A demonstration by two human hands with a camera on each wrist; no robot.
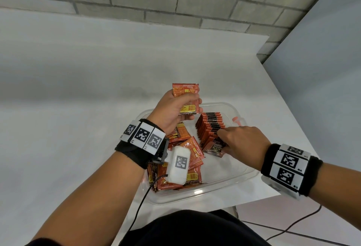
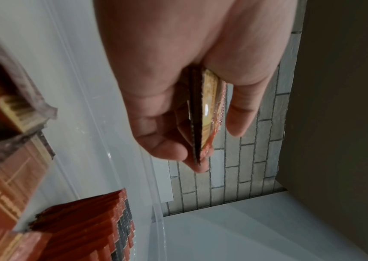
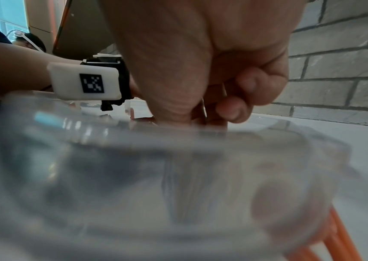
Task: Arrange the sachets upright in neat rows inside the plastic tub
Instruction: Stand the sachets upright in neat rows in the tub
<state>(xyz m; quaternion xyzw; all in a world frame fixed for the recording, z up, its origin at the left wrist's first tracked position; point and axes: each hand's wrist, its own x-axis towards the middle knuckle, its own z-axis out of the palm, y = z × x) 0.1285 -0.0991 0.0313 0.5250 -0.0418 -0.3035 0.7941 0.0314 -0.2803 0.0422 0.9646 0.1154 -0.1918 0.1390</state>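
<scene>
A clear plastic tub (image 1: 220,185) stands at the table's near edge. Inside it on the right, a row of red-orange sachets (image 1: 211,126) stands upright, leaning. Several loose sachets (image 1: 187,154) lie piled in the left half. My left hand (image 1: 176,107) is raised over the tub's far left and grips a small stack of sachets (image 1: 185,91), seen edge-on (image 2: 207,113) between thumb and fingers. My right hand (image 1: 240,142) reaches into the tub. Its index finger lies on the row's near end, and with the thumb it pinches a sachet (image 1: 214,148) shown front-on against the row.
The white table (image 1: 97,89) stretches left and back to a grey brick wall (image 1: 175,1); its right edge runs just beside the tub. An orange latch (image 1: 237,120) sits on the tub's far right rim. A black cable (image 1: 140,206) hangs from my left wrist.
</scene>
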